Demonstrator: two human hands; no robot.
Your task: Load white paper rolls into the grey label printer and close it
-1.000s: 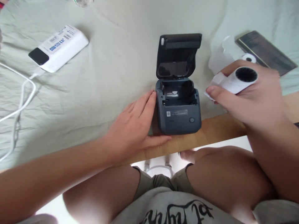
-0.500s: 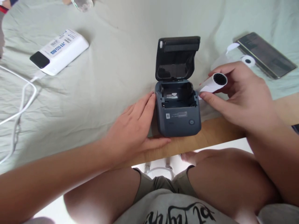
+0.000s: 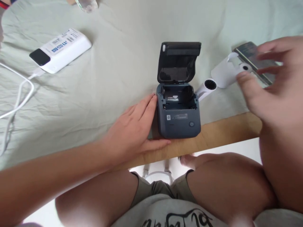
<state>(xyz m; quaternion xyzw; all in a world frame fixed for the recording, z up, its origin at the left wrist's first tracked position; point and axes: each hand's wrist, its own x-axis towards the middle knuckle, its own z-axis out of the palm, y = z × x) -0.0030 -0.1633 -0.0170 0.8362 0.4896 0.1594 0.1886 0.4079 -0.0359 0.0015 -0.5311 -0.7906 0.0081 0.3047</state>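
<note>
A dark blue-grey label printer (image 3: 178,124) stands at the table's front edge, its black lid (image 3: 177,61) raised and its paper bay showing. My left hand (image 3: 136,126) lies against the printer's left side, fingers stretched out and thumb along the front. Beside the printer's right side is a white paper roll (image 3: 205,90) with a dark core. My right hand (image 3: 272,72) is slightly blurred, thumb and fingers apart, over a phone (image 3: 248,52) and close to a second white roll (image 3: 242,67). Whether the thumb touches that roll, I cannot tell. A loose curl of white paper (image 3: 221,71) lies between the rolls.
A white power bank (image 3: 68,52) with a black end lies at the left, joined to a white cable (image 3: 26,80). At the top edge stands a transparent object (image 3: 87,4), partly cut off. A pale green cloth (image 3: 118,63) covers the table, with bare wooden edge (image 3: 220,132) in front.
My right hand has let go of the dark-cored roll, leaving it beside the printer, and moved right toward the phone and second roll. My left hand stays against the printer.
</note>
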